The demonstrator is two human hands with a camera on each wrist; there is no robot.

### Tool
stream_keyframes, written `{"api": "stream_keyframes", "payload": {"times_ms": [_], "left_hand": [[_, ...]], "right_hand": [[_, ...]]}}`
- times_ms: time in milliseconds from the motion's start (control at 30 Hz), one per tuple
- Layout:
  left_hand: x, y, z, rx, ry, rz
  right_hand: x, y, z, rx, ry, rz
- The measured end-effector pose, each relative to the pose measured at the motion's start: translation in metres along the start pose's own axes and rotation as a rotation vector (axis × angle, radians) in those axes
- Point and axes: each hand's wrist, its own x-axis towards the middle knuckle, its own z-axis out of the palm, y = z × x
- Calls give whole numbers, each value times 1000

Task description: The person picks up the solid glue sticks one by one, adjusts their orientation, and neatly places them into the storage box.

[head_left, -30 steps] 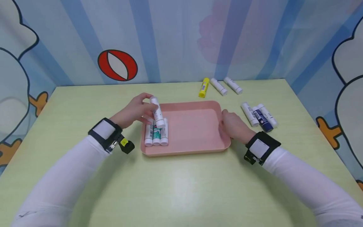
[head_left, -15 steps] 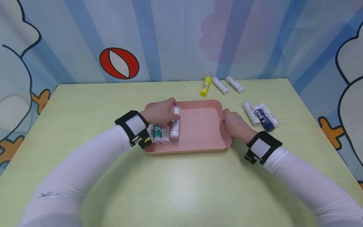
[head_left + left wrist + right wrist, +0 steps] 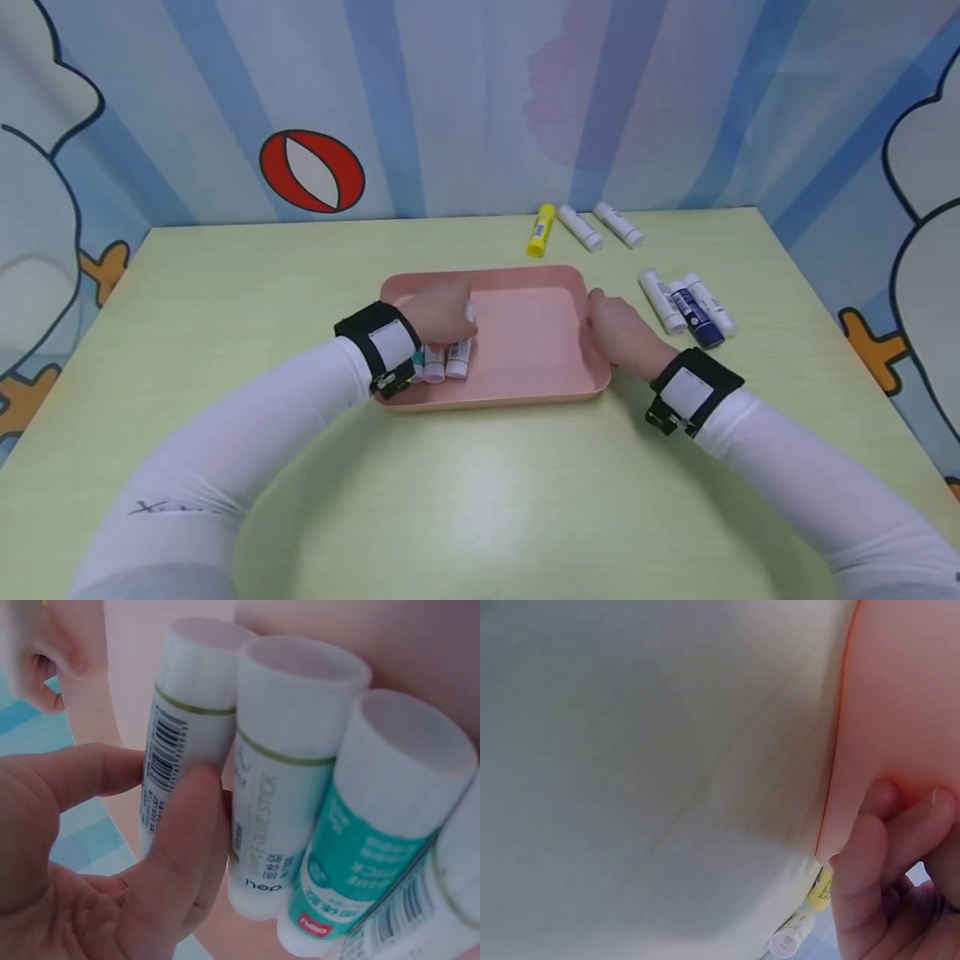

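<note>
In the head view, my left hand [image 3: 444,312] is over the left half of a pink tray [image 3: 536,392]. Its thumb and fingers pinch a white glue stick [image 3: 196,675] with a barcode, plain in the left wrist view. Right beside that stick lie another white glue stick [image 3: 296,697], a teal-labelled glue stick [image 3: 367,847] and one more white glue stick [image 3: 420,907], side by side in the tray. My right hand [image 3: 626,333] grips the tray's right rim, its curled fingers [image 3: 859,862] against the wall in the right wrist view.
Behind the tray lie a yellow glue stick [image 3: 541,230] and two white glue sticks, one [image 3: 580,228] next to it. To the right, a dark blue glue stick [image 3: 696,314] lies between two white ones. A patterned backdrop [image 3: 465,108] stands along the table's back edge.
My left hand has carried the white glue stick from above the tray's left side rightward and down beside the row. My right hand has stayed at the rim.
</note>
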Motion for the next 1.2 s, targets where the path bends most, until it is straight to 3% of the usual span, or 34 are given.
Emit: {"api": "stream_keyframes", "payload": {"times_ms": [233, 567, 767, 1200], "left_hand": [[1, 1, 5, 42, 19, -18], [-5, 8, 9, 142, 52, 23], [-3, 6, 7, 135, 64, -10], [-3, -2, 1, 135, 66, 19]], "right_hand": [[0, -1, 0, 6, 0, -4], [-3, -1, -1, 44, -14, 1], [-3, 0, -1, 46, -16, 12], [-1, 0, 1, 36, -6, 2]]}}
